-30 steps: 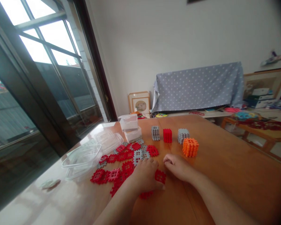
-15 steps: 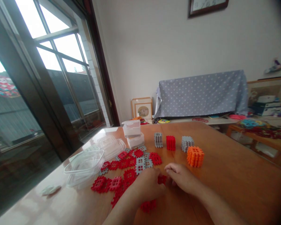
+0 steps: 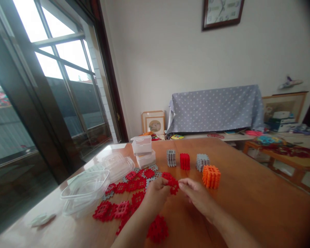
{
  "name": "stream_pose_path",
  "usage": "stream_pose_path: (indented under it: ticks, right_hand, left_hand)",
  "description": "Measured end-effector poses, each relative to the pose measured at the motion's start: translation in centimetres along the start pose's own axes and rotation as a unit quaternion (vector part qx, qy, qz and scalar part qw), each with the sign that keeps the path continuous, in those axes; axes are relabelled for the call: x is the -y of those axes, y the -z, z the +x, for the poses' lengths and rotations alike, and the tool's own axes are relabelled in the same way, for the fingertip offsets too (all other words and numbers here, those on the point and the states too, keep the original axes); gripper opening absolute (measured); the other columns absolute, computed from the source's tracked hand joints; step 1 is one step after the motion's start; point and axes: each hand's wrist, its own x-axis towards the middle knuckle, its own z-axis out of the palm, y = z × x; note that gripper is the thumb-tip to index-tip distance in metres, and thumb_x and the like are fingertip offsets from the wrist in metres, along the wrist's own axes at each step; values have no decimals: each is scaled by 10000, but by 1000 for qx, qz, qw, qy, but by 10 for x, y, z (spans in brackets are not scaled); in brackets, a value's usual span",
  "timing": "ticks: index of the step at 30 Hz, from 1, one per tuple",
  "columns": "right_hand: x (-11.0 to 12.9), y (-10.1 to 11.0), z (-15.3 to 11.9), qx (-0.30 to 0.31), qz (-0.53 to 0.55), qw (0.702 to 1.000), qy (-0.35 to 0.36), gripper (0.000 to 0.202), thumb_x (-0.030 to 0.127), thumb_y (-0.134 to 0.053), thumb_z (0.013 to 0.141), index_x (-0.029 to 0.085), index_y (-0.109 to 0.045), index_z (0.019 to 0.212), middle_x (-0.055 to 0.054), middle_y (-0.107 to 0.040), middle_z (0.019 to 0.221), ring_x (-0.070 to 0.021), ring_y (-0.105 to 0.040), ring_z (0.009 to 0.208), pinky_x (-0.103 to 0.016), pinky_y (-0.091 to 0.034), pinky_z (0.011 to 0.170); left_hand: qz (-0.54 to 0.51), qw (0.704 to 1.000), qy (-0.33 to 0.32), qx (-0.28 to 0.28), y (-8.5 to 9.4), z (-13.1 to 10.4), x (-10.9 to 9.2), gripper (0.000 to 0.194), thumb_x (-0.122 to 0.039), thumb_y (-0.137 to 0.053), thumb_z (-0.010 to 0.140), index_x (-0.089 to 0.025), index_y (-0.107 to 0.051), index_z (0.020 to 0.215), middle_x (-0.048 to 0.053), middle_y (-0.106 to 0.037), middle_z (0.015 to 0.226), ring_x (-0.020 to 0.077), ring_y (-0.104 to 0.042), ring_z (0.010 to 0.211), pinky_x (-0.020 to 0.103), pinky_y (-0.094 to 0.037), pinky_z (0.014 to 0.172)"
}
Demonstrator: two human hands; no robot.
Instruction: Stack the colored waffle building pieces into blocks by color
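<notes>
Between my two hands a red toothed plastic building square [image 3: 174, 188] is held slightly above the table. My left hand [image 3: 157, 193] pinches its left side. The fingers of my right hand [image 3: 193, 193] are pressed together at its right edge. Many loose red squares [image 3: 122, 208] lie flat to the left of my hands, with a few grey ones [image 3: 107, 195] among them. My left forearm hides part of this spread. Close to me sits a red stack of squares [image 3: 158, 229], just right of that forearm.
Beyond my hands stand a grey block [image 3: 171, 158], a red block [image 3: 185, 161], another grey block [image 3: 203, 162] and an orange block [image 3: 211, 176]. Clear plastic containers [image 3: 85, 186] and lids [image 3: 122, 167] lie at left, near two stacked white boxes [image 3: 142, 146].
Both hands have lifted the red square a little up and away from me. The view has tilted up and turned slightly, showing more of the wall clock.
</notes>
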Motion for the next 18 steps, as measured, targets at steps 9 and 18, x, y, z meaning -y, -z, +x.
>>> stream_pose_path:
  ticks: [9, 18]
  right_hand:
    - [9, -4, -5, 21, 78, 997, 7, 387, 552, -620, 850, 205, -708, 996, -15, -651, 802, -163, -560, 692, -261, -419, 600]
    - [4, 2, 0, -18, 125, 992, -4, 440, 536, -666, 829, 183, -712, 1087, -24, -685, 781, -159, -580, 685, -272, -429, 619]
  left_hand:
    - [-338, 933, 121, 41, -11, -3, 0, 296, -286, -810, 714, -165, -556, 807, 12, -656, 710, 112, -642, 657, 229, -479, 657]
    - [-256, 953, 127, 103, -15, -7, 1, 315, -408, -768, 708, -127, -635, 760, 56, -682, 757, 100, -571, 584, 238, -411, 581]
